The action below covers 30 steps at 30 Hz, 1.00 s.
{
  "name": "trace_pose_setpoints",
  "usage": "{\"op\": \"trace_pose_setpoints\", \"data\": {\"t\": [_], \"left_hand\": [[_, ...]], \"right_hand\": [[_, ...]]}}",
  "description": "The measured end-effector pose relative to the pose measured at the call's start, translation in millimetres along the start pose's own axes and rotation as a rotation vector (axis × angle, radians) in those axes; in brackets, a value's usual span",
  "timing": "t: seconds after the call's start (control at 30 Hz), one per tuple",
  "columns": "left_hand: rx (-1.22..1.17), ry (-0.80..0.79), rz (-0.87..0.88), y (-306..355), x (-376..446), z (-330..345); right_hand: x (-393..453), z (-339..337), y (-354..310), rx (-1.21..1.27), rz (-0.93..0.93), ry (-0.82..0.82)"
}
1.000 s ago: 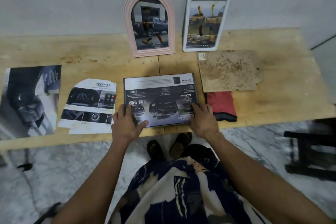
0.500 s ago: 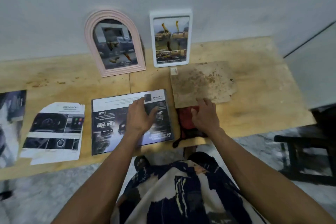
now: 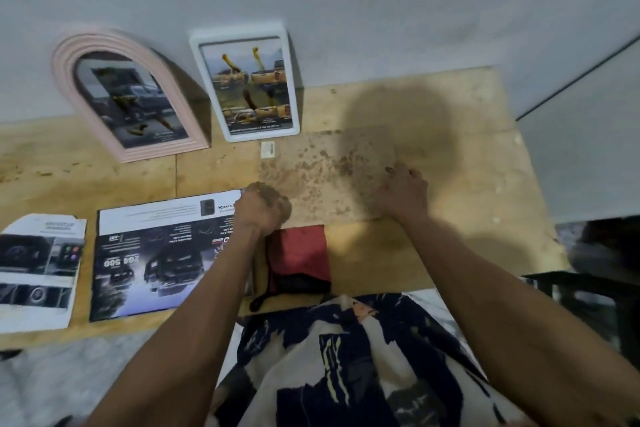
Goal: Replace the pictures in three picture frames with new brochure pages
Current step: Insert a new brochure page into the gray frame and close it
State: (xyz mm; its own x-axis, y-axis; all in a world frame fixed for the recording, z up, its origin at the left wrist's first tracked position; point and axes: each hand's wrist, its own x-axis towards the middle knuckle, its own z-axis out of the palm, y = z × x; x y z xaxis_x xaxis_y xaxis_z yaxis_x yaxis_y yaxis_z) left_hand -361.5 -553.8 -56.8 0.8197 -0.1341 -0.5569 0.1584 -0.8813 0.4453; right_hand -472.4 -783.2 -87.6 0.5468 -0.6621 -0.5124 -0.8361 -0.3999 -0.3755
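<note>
A stained brown board point(image 3: 329, 177) lies flat on the wooden table point(image 3: 460, 246). My left hand point(image 3: 261, 210) is curled on its near left corner, and my right hand point(image 3: 401, 192) holds its right edge with bent fingers. A dark car brochure page point(image 3: 156, 253) lies to the left of my left forearm. Against the wall lean a pink arched frame point(image 3: 60, 59) and a white rectangular frame point(image 3: 293, 80), each holding a car picture.
A folded red and black cloth point(image 3: 299, 253) lies just below the board by the table's front edge. A cut brochure page point(image 3: 38, 263) is at the far left. A small white label point(image 3: 268, 149) sits near the white frame. A dark stool point(image 3: 581, 288) stands at the right.
Both hands left the brochure page and moved right and away from me, past the red cloth, onto the stained board. My view has swung right too.
</note>
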Motion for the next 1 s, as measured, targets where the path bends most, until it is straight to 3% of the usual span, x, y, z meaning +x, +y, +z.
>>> {"op": "trace_pose_setpoints", "data": {"t": [0.3,0.43,0.6,0.83,1.0], "left_hand": [[0.025,0.045,-0.096,11,-1,8],[-0.015,0.051,-0.137,5,2,12],[-0.237,0.069,-0.186,-3,3,14],[-0.666,0.065,-0.144,-8,0,9],[-0.794,-0.020,-0.069,-26,-8,-16]], "right_hand": [[19,-3,11,-0.028,-0.006,0.001],[21,-8,7,0.075,0.062,-0.016],[18,-6,2,0.195,0.150,-0.035],[9,-1,-2,0.096,0.161,0.024],[-5,0,-19,0.325,0.192,0.040]]}}
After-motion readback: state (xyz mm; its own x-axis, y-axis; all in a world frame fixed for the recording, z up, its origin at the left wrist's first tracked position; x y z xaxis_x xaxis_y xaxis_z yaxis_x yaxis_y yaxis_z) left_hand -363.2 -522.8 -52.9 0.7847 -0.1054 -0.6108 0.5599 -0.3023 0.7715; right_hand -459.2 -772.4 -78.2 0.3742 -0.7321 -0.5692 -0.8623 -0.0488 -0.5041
